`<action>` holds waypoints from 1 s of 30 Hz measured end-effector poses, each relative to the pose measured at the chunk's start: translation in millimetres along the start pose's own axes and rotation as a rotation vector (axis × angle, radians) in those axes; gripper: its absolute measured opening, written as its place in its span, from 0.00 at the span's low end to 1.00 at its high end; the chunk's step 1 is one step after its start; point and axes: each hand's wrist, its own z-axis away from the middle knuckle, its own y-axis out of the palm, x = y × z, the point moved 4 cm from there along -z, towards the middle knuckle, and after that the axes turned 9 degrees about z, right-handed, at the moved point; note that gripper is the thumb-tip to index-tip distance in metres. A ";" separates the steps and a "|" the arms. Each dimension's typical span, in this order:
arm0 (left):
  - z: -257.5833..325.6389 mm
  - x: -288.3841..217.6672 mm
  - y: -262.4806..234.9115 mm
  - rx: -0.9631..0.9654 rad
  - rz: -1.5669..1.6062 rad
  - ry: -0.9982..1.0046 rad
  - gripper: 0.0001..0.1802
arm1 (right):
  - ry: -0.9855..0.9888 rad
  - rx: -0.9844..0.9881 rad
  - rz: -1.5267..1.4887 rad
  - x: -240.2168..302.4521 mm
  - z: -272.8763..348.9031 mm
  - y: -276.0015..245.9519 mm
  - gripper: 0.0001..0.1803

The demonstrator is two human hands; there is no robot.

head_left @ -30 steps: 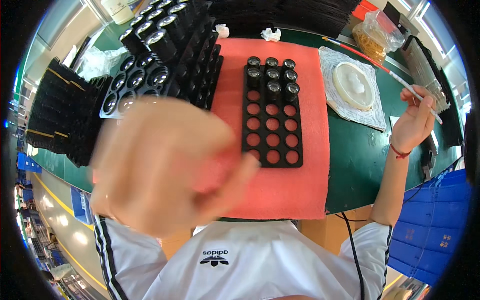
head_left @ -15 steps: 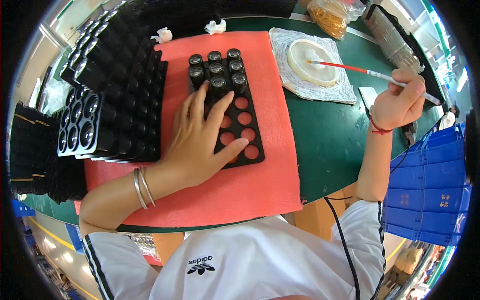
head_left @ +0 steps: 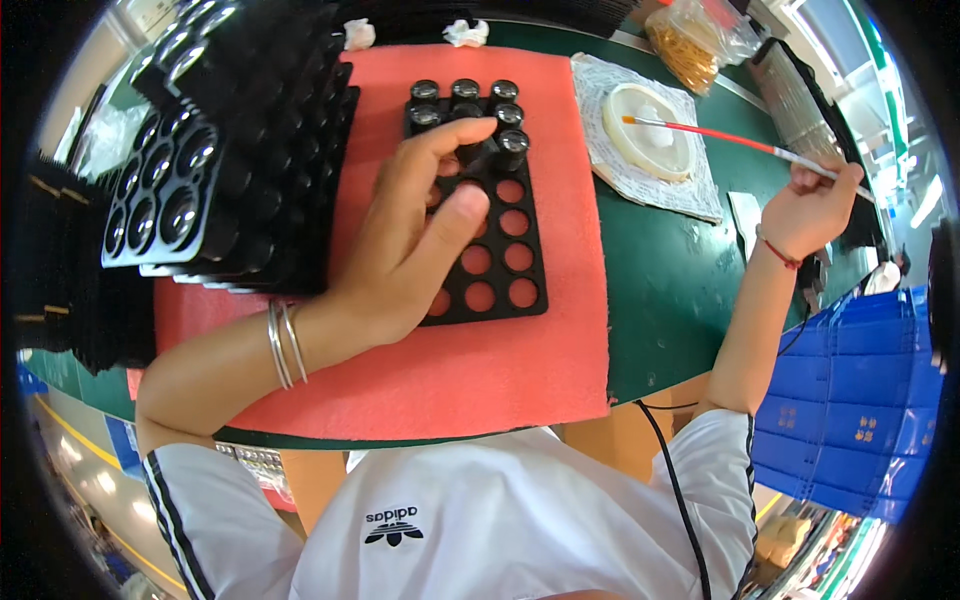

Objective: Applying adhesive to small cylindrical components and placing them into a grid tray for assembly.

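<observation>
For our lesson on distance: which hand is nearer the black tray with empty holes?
Left. The left hand is partly over the black tray; the right hand is off to its right, holding a brush.

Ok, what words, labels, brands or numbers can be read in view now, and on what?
White shirt: dark lettering and logo, upside down in view; legible, but not copied here.
Blue crates: small characters, too blurred to read.
Printed sheet under the round dish: fine print, too small to read.
</observation>
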 end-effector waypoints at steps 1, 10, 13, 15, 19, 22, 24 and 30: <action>0.6 -1.9 1.8 -0.072 0.245 -0.015 0.16 | 0.089 0.047 -0.178 -6.0 -0.7 0.2 0.16; 3.0 20.7 -6.5 -0.213 0.627 -0.252 0.21 | 0.399 0.449 -0.700 15.0 37.2 40.8 0.12; -0.5 19.3 -5.6 -0.161 0.639 -0.297 0.20 | 0.365 0.501 -0.624 24.6 47.0 47.9 0.13; -0.7 21.9 -5.6 -0.158 0.646 -0.322 0.20 | 0.324 0.573 -0.566 26.3 49.4 50.8 0.15; -0.5 20.4 -5.5 -0.172 0.644 -0.360 0.19 | 0.275 0.518 -0.452 26.7 51.0 52.2 0.16; 0.0 19.5 -8.1 -0.184 0.625 -0.353 0.17 | 0.271 0.535 -0.410 21.2 49.1 52.7 0.15; 0.2 18.9 -6.9 -0.188 0.650 -0.343 0.16 | 0.218 0.553 -0.373 22.2 47.6 53.7 0.15; 1.8 14.1 -7.1 -0.153 0.678 -0.328 0.14 | 0.201 0.526 -0.308 17.9 46.6 52.9 0.15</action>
